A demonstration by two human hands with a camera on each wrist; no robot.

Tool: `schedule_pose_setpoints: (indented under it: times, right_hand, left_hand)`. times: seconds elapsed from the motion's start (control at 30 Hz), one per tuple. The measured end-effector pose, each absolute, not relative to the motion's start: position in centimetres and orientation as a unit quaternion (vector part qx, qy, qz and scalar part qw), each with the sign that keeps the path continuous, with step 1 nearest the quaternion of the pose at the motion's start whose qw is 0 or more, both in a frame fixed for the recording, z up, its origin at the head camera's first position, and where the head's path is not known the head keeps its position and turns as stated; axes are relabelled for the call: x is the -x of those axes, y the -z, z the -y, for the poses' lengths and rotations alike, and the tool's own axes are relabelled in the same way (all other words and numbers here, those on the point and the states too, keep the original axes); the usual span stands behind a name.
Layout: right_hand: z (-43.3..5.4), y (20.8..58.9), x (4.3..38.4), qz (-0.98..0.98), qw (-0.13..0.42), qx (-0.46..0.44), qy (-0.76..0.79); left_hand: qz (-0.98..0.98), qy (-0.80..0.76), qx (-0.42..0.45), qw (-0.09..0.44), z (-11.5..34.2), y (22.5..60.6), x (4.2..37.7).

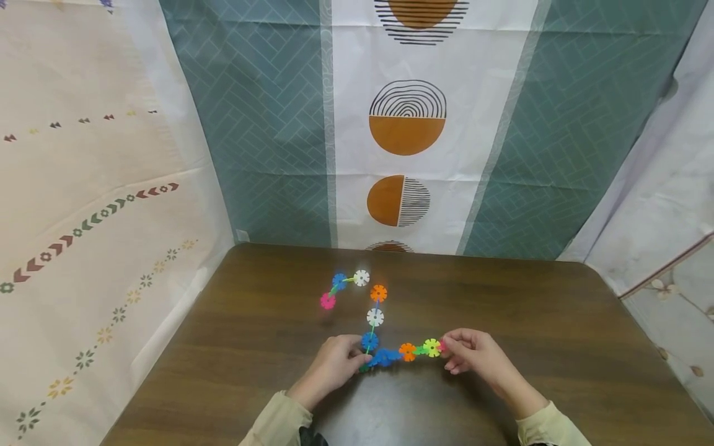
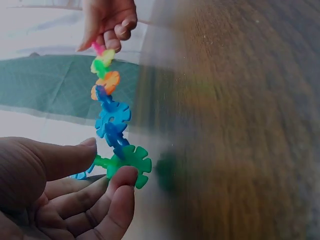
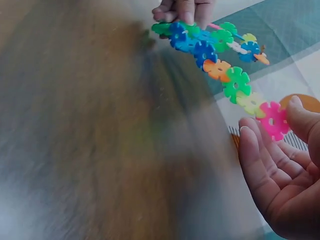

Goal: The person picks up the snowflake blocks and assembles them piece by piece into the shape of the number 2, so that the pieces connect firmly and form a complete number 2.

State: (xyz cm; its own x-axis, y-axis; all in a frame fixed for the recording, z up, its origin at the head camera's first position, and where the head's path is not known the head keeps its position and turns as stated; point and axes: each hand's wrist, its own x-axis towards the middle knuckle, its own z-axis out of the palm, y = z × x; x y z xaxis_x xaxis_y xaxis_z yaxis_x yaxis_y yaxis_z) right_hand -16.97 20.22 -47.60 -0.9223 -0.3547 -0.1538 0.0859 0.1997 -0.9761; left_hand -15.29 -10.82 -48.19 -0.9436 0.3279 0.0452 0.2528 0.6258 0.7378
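Both hands hold a chain of slotted plastic snowflake discs [image 1: 385, 357] near the front of the table. My left hand [image 1: 334, 362] pinches the chain at its near-left bend, with thumb and fingers at a green disc [image 2: 137, 160]. At the chain's right end, my right hand [image 1: 476, 356] pinches a pink disc [image 3: 274, 121] between thumb and fingers. Between the hands run several blue discs [image 2: 114, 119], an orange disc [image 1: 408, 352], a green disc [image 3: 236, 85] and a yellow disc [image 1: 432, 348]. From the left hand, a blue disc [image 1: 370, 341], a white disc [image 1: 375, 318] and an orange disc [image 1: 379, 293] lead away toward the back.
Behind these lies a short row with a pink disc [image 1: 327, 301], a blue disc [image 1: 339, 281] and a white disc [image 1: 361, 278]. The brown wooden table [image 1: 268, 297] meets a patterned curtain [image 1: 268, 124] at its back edge, with light cloths at both sides.
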Motion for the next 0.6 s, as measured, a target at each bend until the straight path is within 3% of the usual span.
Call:
schedule_pose_setpoints:
  times: [0.6]
  right_hand:
    - [-22.1, 49.6, 15.4, -0.764, 0.220, 0.091, 0.600]
  left_hand:
    - [-0.911, -0.363, -0.180, 0.083, 9.6, 47.8, 16.3]
